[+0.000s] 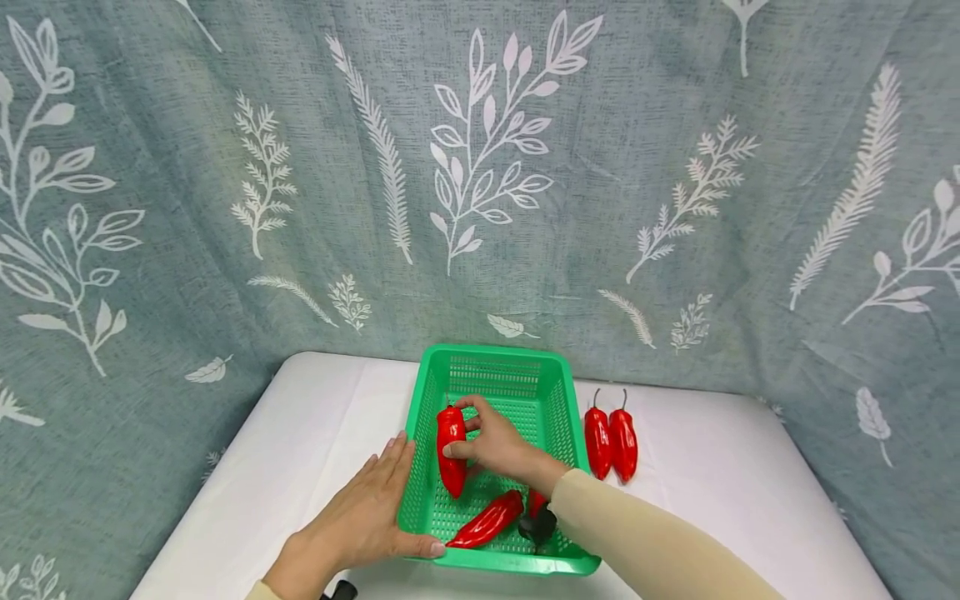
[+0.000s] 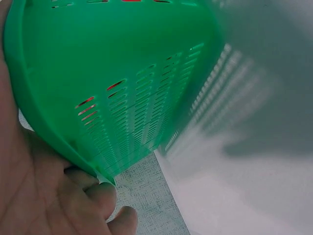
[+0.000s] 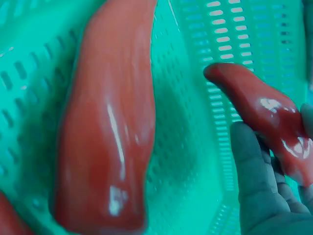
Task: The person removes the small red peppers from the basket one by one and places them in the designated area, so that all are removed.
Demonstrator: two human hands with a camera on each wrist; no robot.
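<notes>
My right hand (image 1: pixel 498 446) holds a red chili pepper (image 1: pixel 450 450) between thumb and fingers, inside the green basket (image 1: pixel 517 563) near its left side. The pepper's stem end points away from me. In the right wrist view, the held pepper (image 3: pixel 269 107) shows against the perforated wall. Another red pepper (image 1: pixel 491 521) lies slanted in the front of the basket, with part of a further one (image 1: pixel 535 502) beside it, half hidden by the right wrist. With straight fingers, my left hand (image 1: pixel 367 508) rests along the basket's left rim, its thumb over the front left corner.
Two red peppers (image 1: pixel 597 442) lie side by side on the white tabletop (image 1: pixel 697 467), just right of the basket. Behind the table hangs a grey-green curtain (image 1: pixel 315 183) with white leaf prints. A black wrist device (image 1: pixel 536 528) sits over the basket's front right.
</notes>
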